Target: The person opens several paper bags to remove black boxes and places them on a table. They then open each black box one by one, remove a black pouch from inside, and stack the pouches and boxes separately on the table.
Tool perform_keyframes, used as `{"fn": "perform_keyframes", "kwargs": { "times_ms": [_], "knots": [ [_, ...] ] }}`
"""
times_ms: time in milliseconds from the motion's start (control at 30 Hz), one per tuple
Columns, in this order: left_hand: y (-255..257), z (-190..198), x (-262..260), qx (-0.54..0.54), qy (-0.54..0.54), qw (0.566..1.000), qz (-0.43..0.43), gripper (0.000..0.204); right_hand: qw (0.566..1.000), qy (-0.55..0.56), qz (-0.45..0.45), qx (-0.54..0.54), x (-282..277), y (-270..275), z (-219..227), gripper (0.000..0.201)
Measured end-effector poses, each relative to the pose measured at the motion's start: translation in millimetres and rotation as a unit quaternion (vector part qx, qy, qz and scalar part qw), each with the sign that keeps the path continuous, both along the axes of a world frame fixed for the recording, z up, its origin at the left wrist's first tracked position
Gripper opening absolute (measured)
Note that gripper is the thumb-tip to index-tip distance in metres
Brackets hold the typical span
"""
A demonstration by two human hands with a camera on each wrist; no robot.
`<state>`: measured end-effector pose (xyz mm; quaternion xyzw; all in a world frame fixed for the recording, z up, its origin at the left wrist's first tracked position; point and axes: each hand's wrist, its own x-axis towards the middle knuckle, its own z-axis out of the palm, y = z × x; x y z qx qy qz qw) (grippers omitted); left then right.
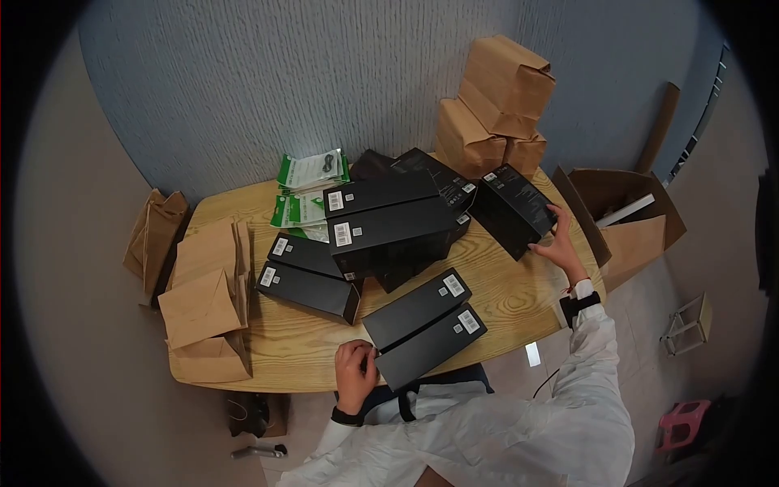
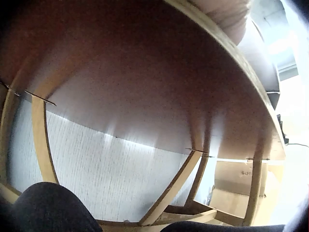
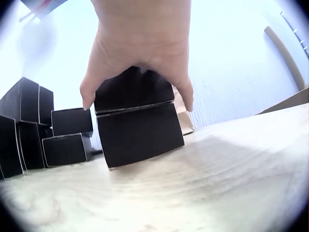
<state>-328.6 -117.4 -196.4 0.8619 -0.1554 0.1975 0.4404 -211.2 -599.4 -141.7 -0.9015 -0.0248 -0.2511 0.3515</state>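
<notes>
My right hand (image 1: 558,245) spans the near end of a black box (image 1: 519,203) at the table's right, thumb on one side and fingers on the other. From the right wrist view, this black box (image 3: 135,89) lies on a second black box (image 3: 140,135), and the hand grips from above. My left hand (image 1: 355,377) rests at the table's front edge with its fingers loosely curled. Right beside it lie two black boxes (image 1: 434,345) with white labels, side by side. The left wrist view mostly shows the table's underside (image 2: 125,82), with part of the hand (image 2: 224,17) above the rim.
More black boxes (image 1: 389,219) are piled mid-table, with two (image 1: 304,284) lower left. Green-and-white packets (image 1: 312,174) lie behind. Flat brown paper bags (image 1: 203,292) cover the left side; filled bags (image 1: 503,89) stack at the back right. An opened carton (image 1: 641,211) stands off the right edge.
</notes>
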Motion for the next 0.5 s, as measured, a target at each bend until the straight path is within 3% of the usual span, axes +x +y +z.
{"fn": "perform_keyframes", "kwargs": {
  "times_ms": [67, 267, 500],
  "knots": [
    [-0.4, 1.1, 0.1, 0.000, -0.003, 1.000, 0.000, 0.003, 0.993, -0.071, -0.008, -0.093, -1.9, 2.7, -0.2, 0.100],
    [-0.6, 0.7, -0.1, 0.006, -0.003, 1.000, 0.002, 0.003, 0.997, -0.068, -0.010, -0.034, 5.8, 10.1, -14.5, 0.107],
    [0.0, -2.0, 0.3, 0.005, 0.001, 1.000, 0.006, 0.003, 0.994, -0.079, -0.005, -0.077, 2.8, 9.6, -11.5, 0.106]
  ]
}}
